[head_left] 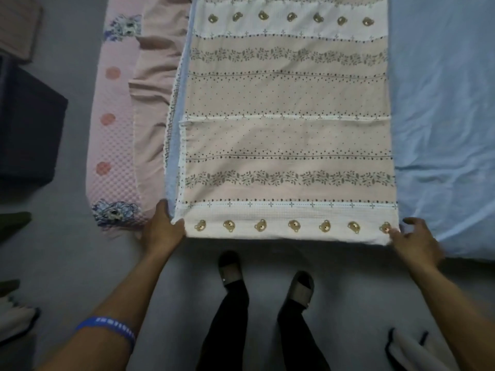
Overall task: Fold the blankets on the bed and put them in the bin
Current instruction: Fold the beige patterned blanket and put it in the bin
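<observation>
Two hands frame the near end of one patterned blanket, and the rest of the scene reads across from the floor on the left. A dark bin stands there beside the bed, well apart from the cloth. Next comes the pink mattress edge with a pink sheet bunched along it. The left hand grips the blanket's near-left corner, thumb on top and fingers hidden beneath (how many layers it holds cannot be told). The blanket lies as a long strip running away up the bed, its bear-printed border at the near edge, and already looks folded lengthwise. At the near-right corner the right hand hovers with fingers loosely spread, fingertips just touching the hem but pinching nothing. Beyond it stretches the blue sheet.

The step in hand appears to be squaring the near edge before a crosswise fold. The next move likely calls for the right hand to pinch its corner, then both to lift together and carry the edge evenly toward the far end.
</observation>
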Tool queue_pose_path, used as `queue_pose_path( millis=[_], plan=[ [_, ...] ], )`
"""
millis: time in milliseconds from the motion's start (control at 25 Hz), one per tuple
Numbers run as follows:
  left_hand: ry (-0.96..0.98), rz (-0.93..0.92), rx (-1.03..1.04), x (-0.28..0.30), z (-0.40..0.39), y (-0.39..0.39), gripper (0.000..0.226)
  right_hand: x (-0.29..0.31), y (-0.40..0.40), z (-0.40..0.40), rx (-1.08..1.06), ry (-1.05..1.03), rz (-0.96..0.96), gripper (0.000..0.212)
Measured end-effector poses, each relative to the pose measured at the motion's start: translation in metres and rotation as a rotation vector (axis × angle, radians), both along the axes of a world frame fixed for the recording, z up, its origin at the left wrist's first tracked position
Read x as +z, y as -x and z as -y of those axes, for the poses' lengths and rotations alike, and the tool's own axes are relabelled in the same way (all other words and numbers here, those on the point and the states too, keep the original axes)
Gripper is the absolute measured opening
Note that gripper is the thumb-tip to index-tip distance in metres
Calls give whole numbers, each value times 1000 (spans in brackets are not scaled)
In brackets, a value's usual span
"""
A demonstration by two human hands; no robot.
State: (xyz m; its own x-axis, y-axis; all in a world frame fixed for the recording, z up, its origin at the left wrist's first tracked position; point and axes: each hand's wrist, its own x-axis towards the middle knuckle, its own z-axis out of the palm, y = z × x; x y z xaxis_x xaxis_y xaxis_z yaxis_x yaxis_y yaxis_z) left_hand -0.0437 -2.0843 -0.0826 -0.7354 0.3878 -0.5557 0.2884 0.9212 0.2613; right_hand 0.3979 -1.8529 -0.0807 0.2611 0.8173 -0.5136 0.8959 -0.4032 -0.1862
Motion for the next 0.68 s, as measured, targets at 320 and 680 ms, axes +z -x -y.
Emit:
queue_pose_path(
  millis=[320,680],
  plan=[
    [48,-207,-510,-14,33,-21,45,-14,-20,22,340,-150,13,30],
    [169,-320,-579,-18,10,-28,33,-25,-21,25,799,-201,348,56]
  ],
)
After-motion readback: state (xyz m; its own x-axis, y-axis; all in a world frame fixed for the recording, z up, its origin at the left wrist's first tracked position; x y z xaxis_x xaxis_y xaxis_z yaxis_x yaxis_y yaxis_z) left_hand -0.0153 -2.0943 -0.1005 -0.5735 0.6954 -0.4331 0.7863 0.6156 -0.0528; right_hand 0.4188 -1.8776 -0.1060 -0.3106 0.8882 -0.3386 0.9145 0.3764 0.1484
